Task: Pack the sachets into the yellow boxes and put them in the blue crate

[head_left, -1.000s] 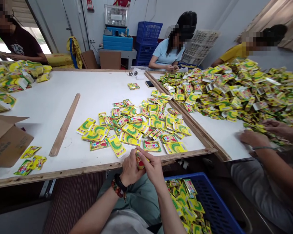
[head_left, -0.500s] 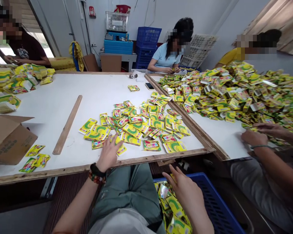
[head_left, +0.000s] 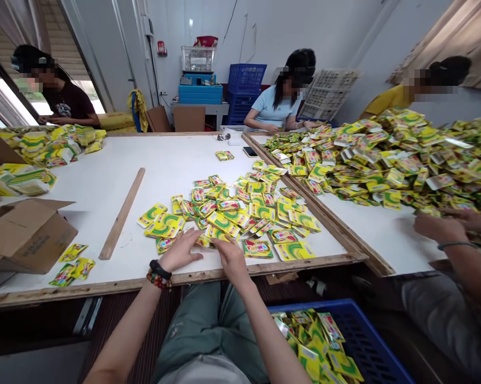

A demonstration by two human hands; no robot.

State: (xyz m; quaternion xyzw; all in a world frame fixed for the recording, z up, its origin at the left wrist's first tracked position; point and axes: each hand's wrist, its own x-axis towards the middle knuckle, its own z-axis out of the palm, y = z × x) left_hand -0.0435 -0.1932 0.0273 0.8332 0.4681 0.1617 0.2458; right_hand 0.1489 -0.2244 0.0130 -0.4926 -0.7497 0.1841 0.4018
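Half a second ago the right hand [head_left: 232, 261] hung over the blue crate [head_left: 378, 356] below the near edge of the table [head_left: 164, 160]. Now it is back on top, beside the left hand [head_left: 180, 252]. The sachet both hands held together a second ago is gone from them, and by the look of it lies among those in the crate. Both hands now meet at a sachet [head_left: 206, 243] on the near rim of the loose pile [head_left: 240, 208], close to the table's near edge. The left hand lies open with its fingers spread flat over it. The right hand's fingers are drawn narrow at its edge, and whether they grip it I cannot tell. So one piece looks finished and a fresh one is at hand.
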